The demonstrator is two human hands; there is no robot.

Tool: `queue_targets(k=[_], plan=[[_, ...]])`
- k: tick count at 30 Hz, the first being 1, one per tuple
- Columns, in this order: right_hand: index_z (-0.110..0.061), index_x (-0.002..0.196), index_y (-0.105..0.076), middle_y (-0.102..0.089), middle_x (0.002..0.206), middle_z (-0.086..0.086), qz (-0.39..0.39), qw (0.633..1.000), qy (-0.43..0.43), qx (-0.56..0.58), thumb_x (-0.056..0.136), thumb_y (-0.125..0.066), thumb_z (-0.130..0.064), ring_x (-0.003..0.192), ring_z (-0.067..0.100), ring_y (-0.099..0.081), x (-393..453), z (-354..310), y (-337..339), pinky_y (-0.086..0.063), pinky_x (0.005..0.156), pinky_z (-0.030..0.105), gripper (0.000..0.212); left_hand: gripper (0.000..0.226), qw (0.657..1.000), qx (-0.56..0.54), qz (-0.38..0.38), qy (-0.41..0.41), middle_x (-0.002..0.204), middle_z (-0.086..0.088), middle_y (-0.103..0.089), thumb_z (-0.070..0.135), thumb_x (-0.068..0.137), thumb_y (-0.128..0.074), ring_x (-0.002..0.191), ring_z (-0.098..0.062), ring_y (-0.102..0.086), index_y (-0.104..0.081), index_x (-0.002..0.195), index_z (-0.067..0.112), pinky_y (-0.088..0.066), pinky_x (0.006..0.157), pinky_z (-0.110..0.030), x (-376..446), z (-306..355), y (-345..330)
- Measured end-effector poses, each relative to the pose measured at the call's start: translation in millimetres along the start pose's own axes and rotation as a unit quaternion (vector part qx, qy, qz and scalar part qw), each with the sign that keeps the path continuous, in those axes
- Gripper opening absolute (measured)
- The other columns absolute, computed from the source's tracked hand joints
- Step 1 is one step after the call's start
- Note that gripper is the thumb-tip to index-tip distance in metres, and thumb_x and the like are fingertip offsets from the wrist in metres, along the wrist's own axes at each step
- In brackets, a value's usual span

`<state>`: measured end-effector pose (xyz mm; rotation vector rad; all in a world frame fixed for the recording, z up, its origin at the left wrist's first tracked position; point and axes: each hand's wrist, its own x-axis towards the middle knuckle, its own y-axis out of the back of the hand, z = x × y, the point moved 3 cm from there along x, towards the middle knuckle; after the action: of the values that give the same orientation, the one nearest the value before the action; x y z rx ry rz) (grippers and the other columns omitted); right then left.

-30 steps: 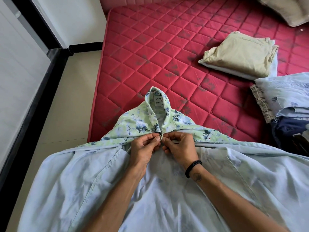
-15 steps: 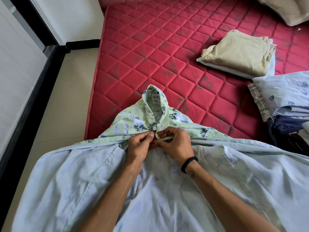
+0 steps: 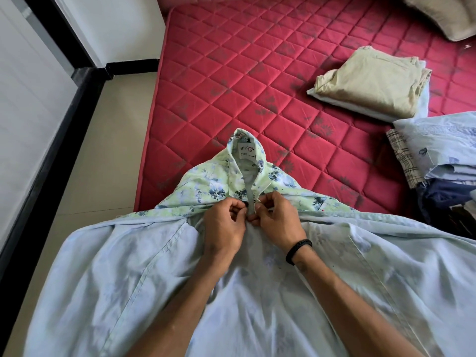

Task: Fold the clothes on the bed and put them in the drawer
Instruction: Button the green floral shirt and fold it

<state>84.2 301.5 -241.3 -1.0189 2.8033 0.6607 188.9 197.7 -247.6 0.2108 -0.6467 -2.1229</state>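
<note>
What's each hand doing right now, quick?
Left hand: fingers curled, pinching the shirt front just below the collar.
Right hand: fingers curled, pinching the other edge of the same shirt front.

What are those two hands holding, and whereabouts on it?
Both the left hand and the right hand pinch the floral shirt at its front opening just below the collar, one edge each.

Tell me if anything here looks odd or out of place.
The red mattress is bare and marked with dark smudges. The floral shirt lies with its pale reverse side showing while both hands pinch its placket.
</note>
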Motion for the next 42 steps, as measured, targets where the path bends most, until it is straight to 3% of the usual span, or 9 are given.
queue_targets(k=[5,14,20,26,31,33,36,39,42], plan=[[-0.003,0.088,-0.058,-0.072,0.079,0.013,-0.013,0.991,-0.042,0.125,0.101,-0.058,0.000,0.073,0.024,-0.078,-0.1,-5.8,4.9,-0.063,0.068,0.036,0.013,0.008,0.997,0.041,0.028,-0.054,0.072,0.010,-0.072,0.014,0.088,-0.076,0.062,-0.004,-0.068,-0.073,0.087,0.020,-0.057,0.059,-0.030,-0.5,15.1,9.4],[0.006,0.083,-0.059,-0.069,0.076,0.019,-0.060,0.918,-0.047,0.390,0.099,-0.054,0.009,0.090,0.038,-0.076,-3.7,-75.9,44.2,-0.063,0.084,0.033,0.016,0.007,0.961,-0.268,0.060,0.037,0.070,-0.008,-0.075,0.003,0.088,-0.077,0.059,-0.018,-0.068,-0.079,0.088,0.010,-0.059,0.065,-0.034,29.4,86.5,57.5],[0.001,0.076,-0.059,-0.067,0.067,0.013,0.046,0.934,0.110,0.336,0.096,-0.063,0.001,0.087,0.039,-0.077,90.4,-190.3,102.3,-0.063,0.080,0.034,0.020,0.009,0.913,-0.394,0.099,0.022,0.068,-0.009,-0.072,-0.002,0.083,-0.078,0.056,-0.011,-0.064,-0.078,0.092,-0.004,-0.053,0.059,-0.020,165.7,174.4,98.5],[0.008,0.074,-0.063,-0.074,0.081,0.025,0.019,0.963,0.120,0.239,0.090,-0.072,0.001,0.078,0.027,-0.076,134.9,-204.9,104.6,-0.061,0.068,0.028,0.019,0.008,0.906,-0.418,0.033,0.059,0.067,-0.008,-0.071,-0.002,0.085,-0.078,0.055,-0.010,-0.062,-0.078,0.085,0.006,-0.053,0.055,-0.018,156.4,161.5,78.1],[-0.007,0.060,-0.068,-0.062,0.054,-0.007,-0.014,0.985,0.163,-0.061,0.075,-0.088,-0.015,0.049,-0.002,-0.051,74.7,-151.2,53.4,-0.041,0.051,0.018,0.026,0.011,0.917,-0.371,0.044,0.138,0.075,-0.007,-0.076,0.001,0.088,-0.076,0.062,-0.010,-0.065,-0.079,0.085,0.012,-0.056,0.061,-0.024,62.2,81.7,48.1],[-0.008,0.059,-0.065,-0.063,0.053,-0.002,-0.010,0.980,0.163,-0.115,0.071,-0.082,-0.019,0.049,0.002,-0.052,42.4,-111.4,34.7,-0.045,0.051,0.029,0.024,0.011,0.925,-0.341,0.047,0.161,0.073,-0.007,-0.076,0.004,0.088,-0.077,0.060,-0.012,-0.066,-0.079,0.084,0.014,-0.055,0.062,-0.028,26.9,52.7,38.2],[-0.007,0.057,-0.055,-0.055,0.053,0.002,0.010,0.986,0.118,-0.121,0.071,-0.079,-0.016,0.048,0.008,-0.044,6.7,-64.6,25.0,-0.041,0.049,0.037,0.029,0.012,0.944,-0.275,0.037,0.180,0.077,-0.001,-0.078,0.014,0.087,-0.081,0.067,-0.014,-0.072,-0.080,0.082,0.025,-0.060,0.070,-0.035,-7.2,24.1,22.1],[-0.020,0.067,-0.064,-0.066,0.071,-0.004,0.036,0.990,0.080,-0.109,0.080,-0.083,-0.023,0.060,0.007,-0.063,-18.1,-36.3,21.2,-0.048,0.053,0.025,0.024,0.011,0.960,-0.237,0.015,0.147,0.081,0.004,-0.078,0.014,0.086,-0.082,0.078,-0.014,-0.075,-0.080,0.085,0.025,-0.061,0.079,-0.038,-20.4,18.4,13.6],[-0.005,0.075,-0.065,-0.069,0.068,0.004,0.049,0.998,0.041,0.007,0.087,-0.082,-0.019,0.057,0.014,-0.064,-25.1,-20.1,18.8,-0.048,0.051,0.026,0.025,0.008,0.966,-0.226,-0.004,0.123,0.081,0.002,-0.079,0.014,0.087,-0.082,0.078,-0.016,-0.075,-0.079,0.088,0.021,-0.062,0.079,-0.041,-17.3,22.6,7.0]])
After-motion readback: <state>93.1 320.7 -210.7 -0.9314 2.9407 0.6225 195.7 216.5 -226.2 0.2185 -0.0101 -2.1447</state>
